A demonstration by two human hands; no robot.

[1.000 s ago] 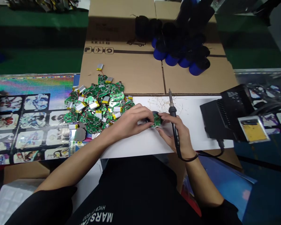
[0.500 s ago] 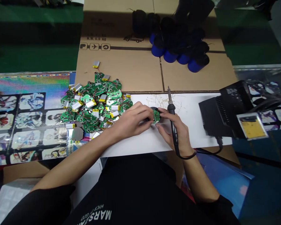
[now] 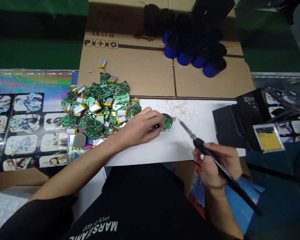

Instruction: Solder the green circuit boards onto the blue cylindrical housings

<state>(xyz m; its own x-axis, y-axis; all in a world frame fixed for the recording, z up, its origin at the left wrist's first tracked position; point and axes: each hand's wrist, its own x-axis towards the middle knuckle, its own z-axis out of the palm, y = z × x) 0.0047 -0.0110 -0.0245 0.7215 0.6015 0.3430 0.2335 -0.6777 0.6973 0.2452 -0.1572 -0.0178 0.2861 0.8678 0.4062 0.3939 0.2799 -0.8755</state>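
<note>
My left hand is closed at the left edge of a small round green circuit board with dark wire looped on it; a dark bit shows between the fingers. My right hand grips a black soldering iron, its metal tip pointing up and left toward the board without touching it. Left of my left hand lies a pile of green circuit boards with silver and yellow battery cells wired to them.
Blue-black cylinders stand on the cardboard behind. At the right are a black box-shaped unit and a tray with a yellow pad. Wire scraps litter the white surface.
My right hand has left the board and moved right and down, now gripping the iron by its handle rather than letting it lie across the hand. My left hand stays at the board.
</note>
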